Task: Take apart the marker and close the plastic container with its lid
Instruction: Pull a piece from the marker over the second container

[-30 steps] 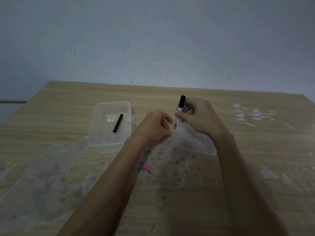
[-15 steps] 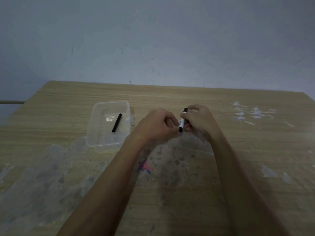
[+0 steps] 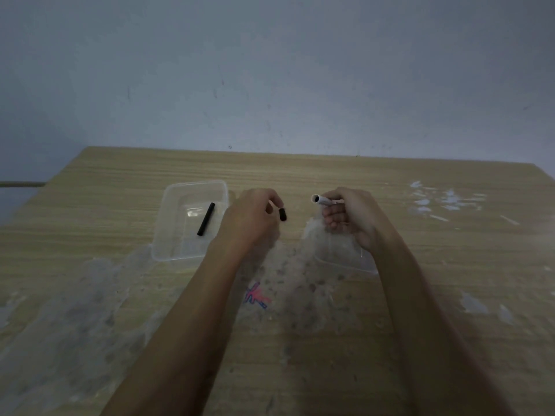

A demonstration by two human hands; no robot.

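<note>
My left hand [image 3: 252,219] pinches a small black marker piece [image 3: 282,214] between its fingertips. A short way to the right, my right hand [image 3: 350,216] grips the white marker barrel [image 3: 322,200], whose open end points left. The two parts are apart. A clear plastic container [image 3: 168,235] stands left of my hands with a black marker cap [image 3: 206,219] lying inside it. The clear lid [image 3: 345,259] lies flat on the table under my right hand, partly hidden by it.
The wooden table [image 3: 420,295] carries grey smudges, white flecks at the far right [image 3: 435,202] and a red-blue scribble [image 3: 255,297] near the middle. A blue-grey wall [image 3: 270,70] rises behind the far edge.
The marker was held in one piece between both hands; now the black piece has come off with my left hand and the barrel stays in my right. The hands moved apart.
</note>
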